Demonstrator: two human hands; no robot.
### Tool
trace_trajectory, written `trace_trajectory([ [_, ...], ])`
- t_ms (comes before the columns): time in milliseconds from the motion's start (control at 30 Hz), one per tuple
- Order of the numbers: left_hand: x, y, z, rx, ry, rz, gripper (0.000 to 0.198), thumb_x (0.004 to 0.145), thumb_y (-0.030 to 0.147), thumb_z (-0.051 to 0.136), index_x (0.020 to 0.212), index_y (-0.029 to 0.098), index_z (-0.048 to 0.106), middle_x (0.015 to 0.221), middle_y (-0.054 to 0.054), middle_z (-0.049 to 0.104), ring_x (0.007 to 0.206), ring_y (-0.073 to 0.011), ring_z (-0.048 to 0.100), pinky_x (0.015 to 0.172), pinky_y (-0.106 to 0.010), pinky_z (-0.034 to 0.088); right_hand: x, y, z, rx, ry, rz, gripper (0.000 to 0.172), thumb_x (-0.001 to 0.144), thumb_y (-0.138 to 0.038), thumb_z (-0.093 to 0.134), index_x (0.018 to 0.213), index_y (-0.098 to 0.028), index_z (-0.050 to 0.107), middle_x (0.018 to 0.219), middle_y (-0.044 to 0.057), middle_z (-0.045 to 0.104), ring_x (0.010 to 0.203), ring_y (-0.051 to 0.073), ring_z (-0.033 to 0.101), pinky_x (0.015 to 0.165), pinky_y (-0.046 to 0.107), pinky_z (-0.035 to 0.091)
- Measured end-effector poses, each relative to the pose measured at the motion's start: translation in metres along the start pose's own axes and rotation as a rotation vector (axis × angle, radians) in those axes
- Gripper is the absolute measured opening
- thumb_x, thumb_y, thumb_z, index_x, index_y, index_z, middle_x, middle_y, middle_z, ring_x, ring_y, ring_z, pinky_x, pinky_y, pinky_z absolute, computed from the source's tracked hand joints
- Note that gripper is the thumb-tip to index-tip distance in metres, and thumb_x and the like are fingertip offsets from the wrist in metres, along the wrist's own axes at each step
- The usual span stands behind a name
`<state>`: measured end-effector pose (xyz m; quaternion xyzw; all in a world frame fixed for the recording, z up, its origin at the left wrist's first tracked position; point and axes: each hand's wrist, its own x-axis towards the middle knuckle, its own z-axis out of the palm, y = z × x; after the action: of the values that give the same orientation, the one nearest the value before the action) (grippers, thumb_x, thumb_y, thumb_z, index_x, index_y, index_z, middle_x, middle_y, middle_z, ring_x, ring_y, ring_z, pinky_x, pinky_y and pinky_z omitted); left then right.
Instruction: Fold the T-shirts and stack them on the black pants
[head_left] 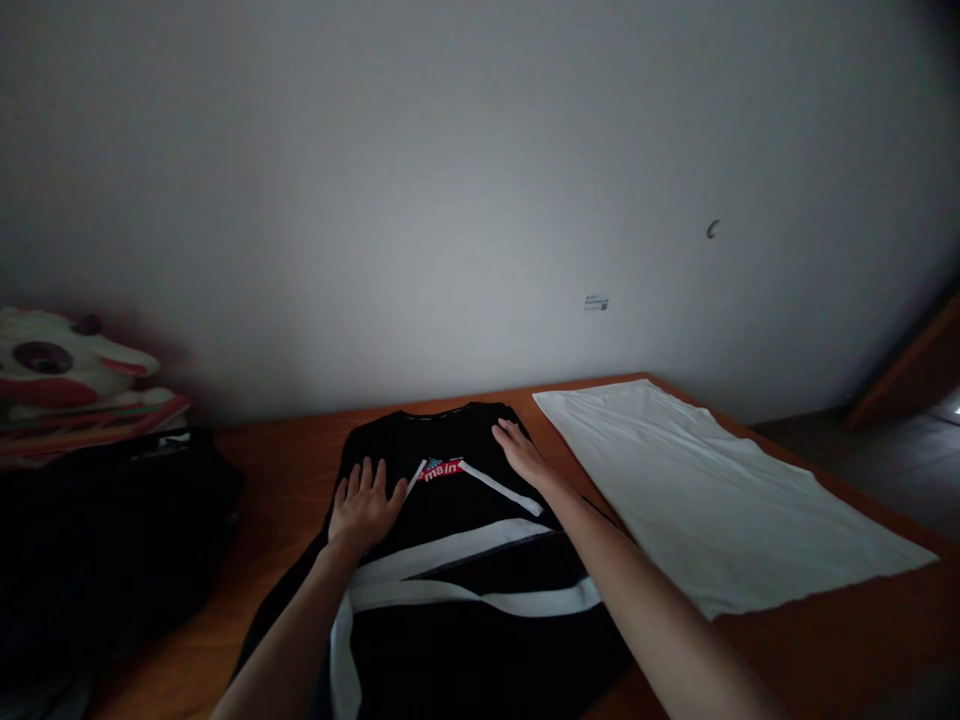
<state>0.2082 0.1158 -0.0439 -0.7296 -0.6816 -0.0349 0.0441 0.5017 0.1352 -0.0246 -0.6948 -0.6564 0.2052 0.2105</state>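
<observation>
A black shirt (442, 430) with a red printed patch lettered "main" lies spread on the orange-brown surface. White bands (465, 545) run across its lower part, and a short white strip (501, 488) slants below the print; I cannot tell whether these are sewn on or belong to another garment. My left hand (367, 508) rests flat on the shirt's left side, fingers spread, beside the print. Over on the upper right side lies my right hand (519, 450), palm down with its fingers stretched out. Neither hand holds anything. My forearms hide parts of the lower sides.
A white cloth (697, 490) is laid out flat to the right of the shirt. Dark clothes (112, 550) are heaped at the left, with a cow-like plush item (67, 365) behind them. The orange-brown surface (270, 470) meets a pale wall (435, 200) at the back.
</observation>
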Motion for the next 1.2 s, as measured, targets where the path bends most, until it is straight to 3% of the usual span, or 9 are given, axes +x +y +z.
trace_trajectory([
  [100,0.002,-0.001,0.003,-0.033,0.0,-0.003,0.076,0.096,0.054,0.026,0.153,0.004,0.035,0.161,-0.023,0.032,0.15,-0.0374,0.028,0.119,-0.053,0.025,-0.018,0.015,-0.014,0.008,0.022,-0.075,0.064,0.105,-0.043,0.007,0.154,-0.018,0.039,0.159,0.01,0.041,0.148,0.018,0.035,0.12,0.039,0.026],
  [200,0.002,-0.002,0.005,-0.076,0.017,0.0,0.078,0.095,0.054,0.027,0.152,0.002,0.036,0.161,-0.024,0.032,0.151,-0.038,0.027,0.12,-0.054,0.023,-0.041,0.028,-0.017,-0.013,-0.004,-0.157,0.059,0.104,-0.043,0.021,0.148,-0.016,0.048,0.158,0.01,0.042,0.15,0.019,0.031,0.122,0.038,0.023],
  [367,0.003,-0.003,0.007,-0.2,0.08,0.002,0.079,0.092,0.054,0.032,0.147,-0.003,0.043,0.157,-0.027,0.038,0.149,-0.0403,0.031,0.119,-0.057,0.026,-0.065,0.038,-0.002,-0.278,-0.086,-0.244,0.071,0.103,-0.054,0.025,0.156,-0.007,0.031,0.165,0.015,0.021,0.155,0.025,0.013,0.125,0.05,0.006],
  [467,0.003,-0.007,0.006,-0.302,0.168,-0.011,0.076,0.093,0.048,0.031,0.143,-0.007,0.044,0.152,-0.03,0.044,0.145,-0.0394,0.038,0.118,-0.056,0.03,-0.068,0.037,0.002,-0.328,-0.07,-0.226,0.077,0.102,-0.06,0.021,0.158,-0.008,0.026,0.166,0.014,0.018,0.155,0.025,0.012,0.125,0.052,0.005],
  [733,-0.012,-0.017,-0.021,-0.552,0.332,0.075,0.045,0.092,0.047,0.034,0.098,0.017,0.067,0.103,-0.014,0.073,0.104,-0.028,0.069,0.097,-0.044,0.054,-0.068,0.035,-0.001,-0.265,-0.034,-0.218,0.081,0.097,-0.07,0.028,0.156,-0.015,0.035,0.165,0.012,0.024,0.154,0.024,0.019,0.125,0.046,0.009],
  [833,-0.045,-0.018,-0.045,-0.606,0.343,0.161,0.041,0.092,0.051,0.042,0.105,0.02,0.066,0.107,-0.01,0.072,0.104,-0.0239,0.069,0.095,-0.038,0.055,-0.068,0.04,-0.002,-0.104,0.033,-0.214,0.079,0.095,-0.072,0.034,0.149,-0.016,0.047,0.16,0.013,0.037,0.151,0.027,0.028,0.123,0.047,0.016],
  [967,-0.127,-0.032,-0.07,-0.612,0.202,0.233,0.039,0.093,0.053,0.049,0.116,0.025,0.064,0.113,-0.006,0.072,0.107,-0.0222,0.069,0.094,-0.036,0.057,-0.069,0.047,-0.007,0.268,0.344,-0.265,0.057,0.095,-0.064,0.04,0.115,-0.019,0.069,0.128,0.014,0.067,0.125,0.027,0.058,0.11,0.042,0.04],
  [1067,-0.193,-0.051,-0.062,-0.465,0.234,0.212,0.05,0.085,0.058,0.06,0.125,0.028,0.061,0.122,-0.005,0.072,0.112,-0.025,0.069,0.095,-0.039,0.058,-0.072,0.046,-0.014,0.369,0.464,-0.276,0.048,0.096,-0.059,0.039,0.089,-0.022,0.068,0.099,0.01,0.072,0.103,0.027,0.065,0.098,0.043,0.047],
  [1200,-0.244,-0.075,-0.031,-0.287,0.319,0.22,0.068,0.076,0.062,0.068,0.134,0.029,0.056,0.128,-0.005,0.072,0.111,-0.0292,0.071,0.087,-0.041,0.062,-0.086,0.039,-0.025,0.376,0.39,-0.302,0.044,0.095,-0.056,0.042,0.081,-0.023,0.067,0.089,0.008,0.071,0.091,0.025,0.067,0.088,0.039,0.051],
])
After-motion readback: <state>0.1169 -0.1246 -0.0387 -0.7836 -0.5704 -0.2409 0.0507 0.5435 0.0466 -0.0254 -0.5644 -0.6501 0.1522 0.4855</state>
